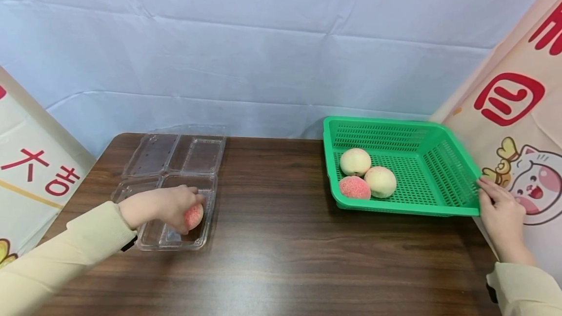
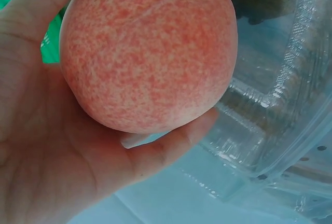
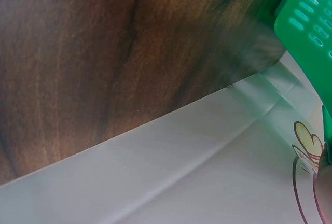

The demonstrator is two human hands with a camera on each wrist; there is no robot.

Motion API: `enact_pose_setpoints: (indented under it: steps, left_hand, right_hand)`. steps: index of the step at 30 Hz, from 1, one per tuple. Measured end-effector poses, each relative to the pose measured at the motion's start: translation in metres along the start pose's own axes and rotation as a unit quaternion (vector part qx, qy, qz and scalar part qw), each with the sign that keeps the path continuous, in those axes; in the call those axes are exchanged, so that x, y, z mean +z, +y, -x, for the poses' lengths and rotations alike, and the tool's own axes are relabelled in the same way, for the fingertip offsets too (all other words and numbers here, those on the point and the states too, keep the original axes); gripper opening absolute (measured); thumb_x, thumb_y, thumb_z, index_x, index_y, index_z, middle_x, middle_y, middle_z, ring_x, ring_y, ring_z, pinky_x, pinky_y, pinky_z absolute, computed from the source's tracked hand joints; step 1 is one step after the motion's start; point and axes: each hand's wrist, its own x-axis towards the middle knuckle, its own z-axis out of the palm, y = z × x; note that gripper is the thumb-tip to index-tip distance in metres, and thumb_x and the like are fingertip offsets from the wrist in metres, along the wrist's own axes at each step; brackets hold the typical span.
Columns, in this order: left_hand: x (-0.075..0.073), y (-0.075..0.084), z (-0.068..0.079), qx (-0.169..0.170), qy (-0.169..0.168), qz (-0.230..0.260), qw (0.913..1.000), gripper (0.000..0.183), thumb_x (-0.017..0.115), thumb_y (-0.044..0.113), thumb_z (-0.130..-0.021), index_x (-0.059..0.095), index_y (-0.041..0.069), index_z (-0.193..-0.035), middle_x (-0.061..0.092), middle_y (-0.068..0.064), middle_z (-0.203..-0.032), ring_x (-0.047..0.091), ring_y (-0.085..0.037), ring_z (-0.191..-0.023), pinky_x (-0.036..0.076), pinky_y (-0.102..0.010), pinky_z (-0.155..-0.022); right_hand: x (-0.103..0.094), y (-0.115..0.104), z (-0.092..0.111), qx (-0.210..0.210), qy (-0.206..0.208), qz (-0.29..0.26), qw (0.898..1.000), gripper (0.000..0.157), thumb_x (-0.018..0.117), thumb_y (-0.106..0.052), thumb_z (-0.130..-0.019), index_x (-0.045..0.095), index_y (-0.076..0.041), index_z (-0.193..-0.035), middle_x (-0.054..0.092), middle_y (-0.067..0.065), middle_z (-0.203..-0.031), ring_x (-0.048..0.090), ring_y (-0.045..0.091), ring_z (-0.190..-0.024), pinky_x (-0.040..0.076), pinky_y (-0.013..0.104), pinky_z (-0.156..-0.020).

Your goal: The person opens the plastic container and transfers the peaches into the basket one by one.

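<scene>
My left hand grips a pink-speckled peach low over the front right of a clear plastic box. In the left wrist view the fingers and thumb curl round the peach, with the ribbed clear plastic behind it. Far to the right, my right hand holds the rim of a green slotted basket at its front right corner. Three peaches lie together in the basket's left part: two pale ones and a redder one.
The box's clear lid is folded back toward the rear edge of the brown wooden table. A pale blue cloth hangs behind, and printed cloths hang at both sides. The basket overlaps the table's right edge in the head view.
</scene>
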Motion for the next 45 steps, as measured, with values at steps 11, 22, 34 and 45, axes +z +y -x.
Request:
enact_pose_setpoints:
  steps: [11,22,34,45]
  left_hand:
    - [-0.015,0.004,0.001,-0.012,0.002,-0.006,0.9999,0.061,0.079,0.018,-0.051,0.057,0.007,-0.107,0.054,-0.008,-0.097,0.053,-0.027,-0.087,0.048,-0.036,-0.067]
    - [-0.028,0.006,0.001,0.007,0.03,-0.024,0.9992,0.06,0.079,0.018,-0.052,0.056,0.005,-0.106,0.054,-0.007,-0.094,0.054,-0.021,-0.079,0.046,-0.03,-0.063]
    - [-0.04,0.011,-0.004,0.019,0.042,-0.041,0.9981,0.064,0.078,0.02,-0.054,0.055,0.002,-0.11,0.053,-0.009,-0.094,0.052,-0.026,-0.079,0.046,-0.033,-0.063]
    - [-0.046,0.018,-0.007,0.039,0.086,-0.046,0.9945,0.061,0.079,0.019,-0.053,0.055,0.002,-0.107,0.053,-0.008,-0.094,0.052,-0.027,-0.079,0.047,-0.038,-0.07]
  right_hand:
    - [-0.001,-0.002,0.002,-0.011,0.008,-0.002,1.0,0.031,0.044,-0.01,-0.09,0.064,0.004,-0.109,0.031,-0.051,-0.104,0.032,-0.02,-0.114,0.022,0.019,-0.102]
    - [-0.002,-0.002,0.003,0.004,-0.001,-0.002,1.0,0.032,0.043,-0.011,-0.09,0.063,0.003,-0.111,0.031,-0.051,-0.104,0.034,-0.014,-0.118,0.023,0.026,-0.104]
    - [-0.001,-0.001,0.001,-0.001,-0.001,0.001,1.0,0.032,0.043,-0.01,-0.09,0.063,0.003,-0.111,0.03,-0.051,-0.104,0.034,-0.014,-0.118,0.022,0.02,-0.103]
    - [-0.001,-0.003,0.001,0.005,-0.006,0.006,1.0,0.032,0.044,-0.011,-0.09,0.063,0.003,-0.112,0.03,-0.051,-0.104,0.035,-0.012,-0.118,0.021,0.012,-0.1]
